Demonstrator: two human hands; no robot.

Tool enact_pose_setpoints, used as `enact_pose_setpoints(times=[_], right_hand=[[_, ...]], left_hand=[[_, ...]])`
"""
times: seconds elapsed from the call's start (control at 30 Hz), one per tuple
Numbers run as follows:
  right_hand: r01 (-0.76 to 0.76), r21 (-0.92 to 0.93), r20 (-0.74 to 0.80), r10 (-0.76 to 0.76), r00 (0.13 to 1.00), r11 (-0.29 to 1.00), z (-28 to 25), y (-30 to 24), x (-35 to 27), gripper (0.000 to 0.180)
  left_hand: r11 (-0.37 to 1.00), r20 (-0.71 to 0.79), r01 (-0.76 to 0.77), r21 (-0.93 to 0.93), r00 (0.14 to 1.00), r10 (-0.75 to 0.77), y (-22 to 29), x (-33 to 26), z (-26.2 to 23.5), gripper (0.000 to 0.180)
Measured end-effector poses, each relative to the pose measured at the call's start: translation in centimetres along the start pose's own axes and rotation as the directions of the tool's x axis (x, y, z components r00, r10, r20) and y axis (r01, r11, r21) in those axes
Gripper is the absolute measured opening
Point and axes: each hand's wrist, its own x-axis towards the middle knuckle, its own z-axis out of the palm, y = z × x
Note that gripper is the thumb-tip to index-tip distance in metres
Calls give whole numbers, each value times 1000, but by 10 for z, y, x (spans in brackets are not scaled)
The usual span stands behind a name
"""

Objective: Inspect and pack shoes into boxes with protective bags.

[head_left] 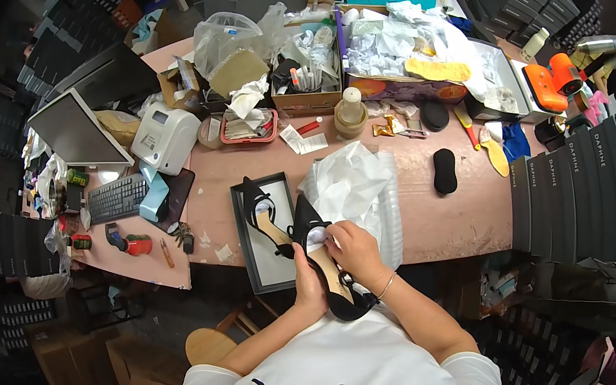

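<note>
Between my 2 hands is a black pointed shoe (329,274), its toe aimed away from me and its heel end close to my white shirt (378,370); my left hand (308,285) is clamped on its left side, the thumb along the edge and the other fingers mostly hidden beneath; my right hand (353,250) is curled over the opening, its fingers drawn together beside the white wad (316,235) inside, and I cannot tell whether the tips pinch the wad or only touch the shoe; just left of my left fingers, the matching shoe (271,226) lies at an angle in an open dark grey box (272,269), with its toe away from me; beyond my right fingers, crumpled white paper (344,181) spreads on the pink table (466,223), next to a translucent wrapping sheet (393,222); farther out to their right lies a black oval pad (445,172); well off to the left of my fingers are a keyboard (117,198) and a white machine (166,137); far to their right stand stacked dark boxes (585,188).
</note>
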Motion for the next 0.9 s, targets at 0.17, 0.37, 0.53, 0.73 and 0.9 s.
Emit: enact_pose_setpoints(times=[0.17,0.37,0.53,0.73,0.9], right_hand=[[-282,391,234,202,951,876,-10,-8,-5,31],[-100,365,156,45,987,926,-19,-16,-7,30],[-366,366,311,258,915,856,-20,-29,8,41],[-318,374,398,159,904,871,-24,-20,6,45],[-360,262,595,143,791,896,-20,6,13,46]], left_hand=[[996,-36,-52,78,998,55,-1,-6,5,69],[995,-18,-89,50,996,90,1,-4,2,64],[977,6,-166,133,986,167,-3,-7,8,68],[951,51,-229,208,973,224,-10,-5,-1,71],[986,4,-117,117,993,118,-17,9,-15,73]])
